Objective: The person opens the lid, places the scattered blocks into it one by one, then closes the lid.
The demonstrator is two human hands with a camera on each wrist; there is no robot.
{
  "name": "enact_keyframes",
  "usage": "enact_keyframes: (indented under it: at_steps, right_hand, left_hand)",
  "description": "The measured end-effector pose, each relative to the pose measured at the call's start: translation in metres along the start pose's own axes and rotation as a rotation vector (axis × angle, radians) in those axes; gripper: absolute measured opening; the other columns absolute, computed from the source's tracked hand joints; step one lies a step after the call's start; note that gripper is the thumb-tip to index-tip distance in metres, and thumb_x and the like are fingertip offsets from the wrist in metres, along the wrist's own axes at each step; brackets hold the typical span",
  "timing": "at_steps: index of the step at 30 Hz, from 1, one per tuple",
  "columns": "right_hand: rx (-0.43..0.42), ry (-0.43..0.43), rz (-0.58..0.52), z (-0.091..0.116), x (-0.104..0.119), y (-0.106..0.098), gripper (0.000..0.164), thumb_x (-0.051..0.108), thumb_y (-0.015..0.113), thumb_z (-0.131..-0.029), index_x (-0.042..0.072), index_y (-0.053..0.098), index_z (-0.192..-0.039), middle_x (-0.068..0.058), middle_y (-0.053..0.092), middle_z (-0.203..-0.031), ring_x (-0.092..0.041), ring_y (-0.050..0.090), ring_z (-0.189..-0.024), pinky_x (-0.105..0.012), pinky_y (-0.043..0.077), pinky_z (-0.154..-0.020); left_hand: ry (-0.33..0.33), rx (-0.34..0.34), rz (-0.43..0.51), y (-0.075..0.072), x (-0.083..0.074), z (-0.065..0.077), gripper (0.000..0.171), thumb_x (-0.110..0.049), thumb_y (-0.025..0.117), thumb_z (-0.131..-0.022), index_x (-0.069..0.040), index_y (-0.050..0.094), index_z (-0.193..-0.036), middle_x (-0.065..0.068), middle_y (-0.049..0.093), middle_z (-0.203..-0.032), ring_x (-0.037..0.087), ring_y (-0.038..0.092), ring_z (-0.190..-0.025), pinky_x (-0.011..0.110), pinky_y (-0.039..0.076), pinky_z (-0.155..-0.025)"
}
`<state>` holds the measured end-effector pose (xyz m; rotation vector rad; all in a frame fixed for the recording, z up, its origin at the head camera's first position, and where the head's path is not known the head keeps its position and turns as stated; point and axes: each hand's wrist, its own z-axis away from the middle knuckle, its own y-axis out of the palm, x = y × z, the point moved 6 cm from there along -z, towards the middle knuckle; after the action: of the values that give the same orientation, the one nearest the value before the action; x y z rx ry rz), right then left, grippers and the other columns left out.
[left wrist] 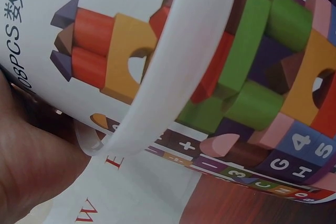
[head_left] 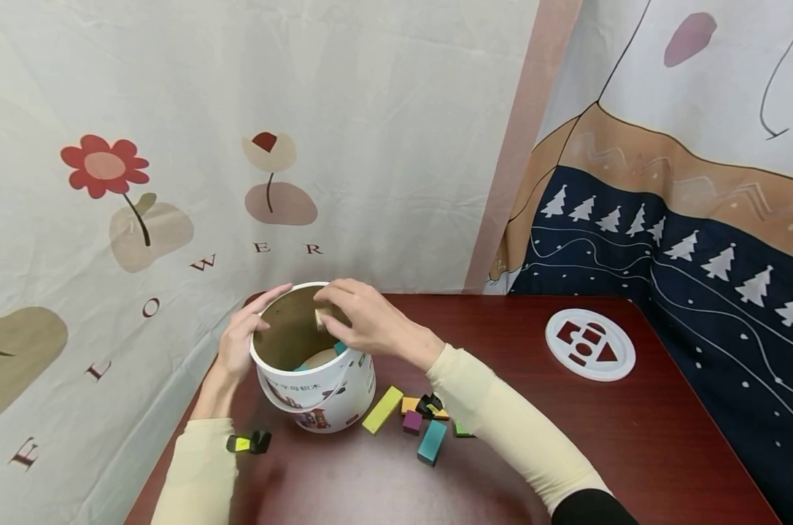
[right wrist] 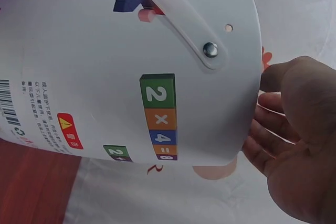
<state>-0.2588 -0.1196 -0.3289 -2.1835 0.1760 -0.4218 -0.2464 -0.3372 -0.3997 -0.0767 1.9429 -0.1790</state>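
Note:
A white toy-block bucket stands upright on the table, its handle hanging down in front. My left hand grips the bucket's left rim, with the thumb over the edge; part of that hand shows in the left wrist view. Over the mouth, my right hand pinches a small pale wooden block just inside the rim. Its fingertips are hidden behind the bucket wall in the right wrist view. Deeper inside the bucket lie a few blocks, one of them teal.
To the bucket's right lie a yellow-green block, a purple cube, a teal block, an orange block and a partly hidden green block. A white lid with shaped holes lies at the right on the dark red table.

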Motion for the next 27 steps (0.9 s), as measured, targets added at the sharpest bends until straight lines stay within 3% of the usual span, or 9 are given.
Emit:
enact_keyframes:
  at_steps: [7, 18, 27]
  right_hand:
    - [0.104, 0.051, 0.028, 0.003, -0.001, 0.007, 0.04, 0.03, 0.063, -0.1, 0.009, 0.066, -0.133, -0.003, 0.063, -0.136, -0.017, 0.05, -0.128, -0.036, 0.037, -0.111]
    - [0.114, 0.001, 0.09, 0.007, 0.002, 0.013, 0.059, 0.048, 0.058, -0.1, 0.007, 0.06, -0.142, -0.01, 0.054, -0.148, -0.022, 0.039, -0.14, -0.041, 0.028, -0.118]
    - [0.145, 0.037, 0.122, 0.013, -0.002, 0.016, 0.069, 0.057, 0.051, -0.099, 0.017, 0.047, -0.155, -0.009, 0.036, -0.162, -0.025, 0.012, -0.152, -0.05, 0.018, -0.122]
  left_hand:
    - [0.007, 0.003, -0.007, 0.0, -0.002, 0.0, 0.07, 0.014, 0.025, -0.086, 0.005, 0.049, -0.151, 0.021, 0.053, -0.148, 0.036, 0.052, -0.125, 0.026, 0.048, -0.097]
    - [0.002, 0.014, -0.011, -0.001, 0.0, 0.0, 0.07, 0.013, 0.024, -0.086, 0.004, 0.049, -0.152, 0.025, 0.051, -0.148, 0.041, 0.05, -0.126, 0.027, 0.05, -0.097]
    - [-0.008, 0.017, 0.007, -0.001, 0.002, -0.001, 0.071, 0.013, 0.024, -0.087, 0.004, 0.048, -0.153, 0.028, 0.05, -0.147, 0.043, 0.049, -0.126, 0.029, 0.05, -0.097]
